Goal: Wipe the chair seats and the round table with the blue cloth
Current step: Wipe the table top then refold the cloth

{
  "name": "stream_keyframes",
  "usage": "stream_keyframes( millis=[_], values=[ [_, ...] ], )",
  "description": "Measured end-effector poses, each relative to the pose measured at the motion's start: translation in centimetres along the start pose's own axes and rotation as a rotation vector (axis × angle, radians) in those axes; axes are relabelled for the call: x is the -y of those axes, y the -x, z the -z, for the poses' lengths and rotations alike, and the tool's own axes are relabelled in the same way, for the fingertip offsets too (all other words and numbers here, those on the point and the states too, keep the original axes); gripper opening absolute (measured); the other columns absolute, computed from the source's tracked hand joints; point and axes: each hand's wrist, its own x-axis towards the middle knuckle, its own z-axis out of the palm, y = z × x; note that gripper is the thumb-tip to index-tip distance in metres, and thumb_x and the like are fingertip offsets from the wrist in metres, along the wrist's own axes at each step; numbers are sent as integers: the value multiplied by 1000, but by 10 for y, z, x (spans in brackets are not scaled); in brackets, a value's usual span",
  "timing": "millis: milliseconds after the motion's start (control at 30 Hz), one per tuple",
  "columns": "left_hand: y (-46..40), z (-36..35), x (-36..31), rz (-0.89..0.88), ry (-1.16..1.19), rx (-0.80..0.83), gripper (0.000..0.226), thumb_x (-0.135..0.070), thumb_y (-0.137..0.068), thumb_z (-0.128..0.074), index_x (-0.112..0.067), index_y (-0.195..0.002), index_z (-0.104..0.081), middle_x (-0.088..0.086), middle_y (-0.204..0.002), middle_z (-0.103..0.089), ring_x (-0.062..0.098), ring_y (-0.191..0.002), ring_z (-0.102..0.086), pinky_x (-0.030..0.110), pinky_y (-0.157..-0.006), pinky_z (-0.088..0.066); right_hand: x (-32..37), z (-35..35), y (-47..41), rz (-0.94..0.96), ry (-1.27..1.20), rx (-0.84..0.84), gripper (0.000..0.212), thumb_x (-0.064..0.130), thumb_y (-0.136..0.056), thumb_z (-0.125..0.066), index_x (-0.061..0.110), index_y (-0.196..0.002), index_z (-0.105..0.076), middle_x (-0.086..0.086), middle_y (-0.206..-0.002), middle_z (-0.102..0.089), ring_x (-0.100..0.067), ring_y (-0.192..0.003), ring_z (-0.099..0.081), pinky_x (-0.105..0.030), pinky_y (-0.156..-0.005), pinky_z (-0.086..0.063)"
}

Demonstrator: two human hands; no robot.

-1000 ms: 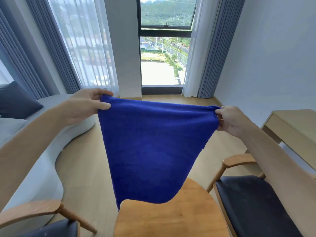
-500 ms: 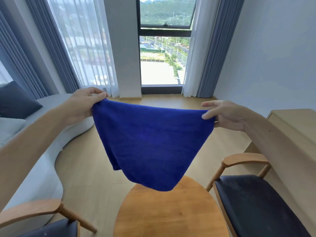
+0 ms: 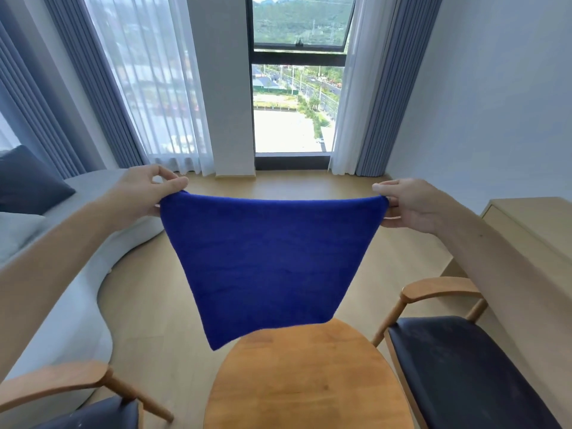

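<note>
1. Head view: the blue cloth (image 3: pixel 272 267) hangs spread out in the air in front of the person, stretched flat between both hands, its top edge nearly level and its lower edge dangling above the far rim of the round table (image 3: pixel 306 382).
2. The left hand (image 3: pixel 145 193) is closed in a pinch on the cloth's upper left corner, thumb and forefinger pressed together on the fabric, the other fingers curled loosely.
3. The right hand (image 3: pixel 411 205) pinches the upper right corner in the same way, thumb on top, the remaining fingers tucked under the edge.
4. The cloth's lower left corner hangs lowest; whether it touches the tabletop cannot be told. The wooden tabletop has nothing else on it.
5. To the right of the table stands a wooden armchair with a dark seat (image 3: pixel 464 373); the seat shows faint pale smudges and holds nothing.
6. At the lower left, a second armchair (image 3: pixel 62 388) shows only its armrest and a corner of dark seat.
7. Along the left runs a pale curved sofa (image 3: pixel 62 274) carrying a dark cushion (image 3: pixel 28 181) and a light one (image 3: pixel 15 233).
8. A light wooden desk (image 3: pixel 532 224) stands at the right wall; past the cloth are a tall window (image 3: pixel 294 103) and grey-blue curtains (image 3: pixel 390 88).
</note>
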Motion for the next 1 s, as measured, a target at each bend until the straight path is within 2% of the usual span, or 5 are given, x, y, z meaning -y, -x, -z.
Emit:
stream_keyframes(
  millis=[133, 333, 500, 733, 1000],
  values=[
    [4, 8, -3, 4, 210, 245, 25, -6, -86, -64, -16, -109, -61, 12, -99, -71, 11, -76, -71, 20, -58, -55, -6, 3, -1, 140, 173, 18, 29, -10, -78, -63, 15, -94, -63, -6, -88, -64, -19, -78, -59, -26, -62, -49],
    [10, 11, -9, -267, -250, 21, 7, -17, -91, -63, -23, -93, -66, -5, -71, -74, 10, -69, -68, 16, -62, -48, -12, -5, -8, 567, 736, -357, 21, 10, -88, -59, 30, -81, -58, 17, -68, -59, -4, -67, -58, -20, -57, -39],
    [9, 9, -7, -202, -101, -115, 12, -21, -83, -71, -12, -85, -63, 6, -68, -71, 12, -62, -69, 14, -45, -49, -7, -6, -9, 382, 387, -279, 19, 9, -91, -57, 27, -89, -59, 2, -76, -67, -12, -62, -67, -22, -51, -48],
    [4, 12, -3, -82, 7, -97, 15, -23, -85, -68, -11, -90, -61, 13, -82, -69, 19, -78, -67, 17, -45, -52, 3, -3, -5, 64, 15, -34, 8, 10, -93, -56, 11, -94, -64, -5, -82, -68, -23, -84, -66, -36, -75, -55],
    [5, 14, 3, -244, -398, -147, 19, -33, -91, -61, -16, -82, -59, 5, -66, -69, 14, -53, -68, 24, -54, -47, 1, -10, 1, 340, 354, -95, 21, -1, -83, -65, 19, -84, -66, 1, -78, -65, -13, -75, -57, -24, -60, -46]
  ],
)
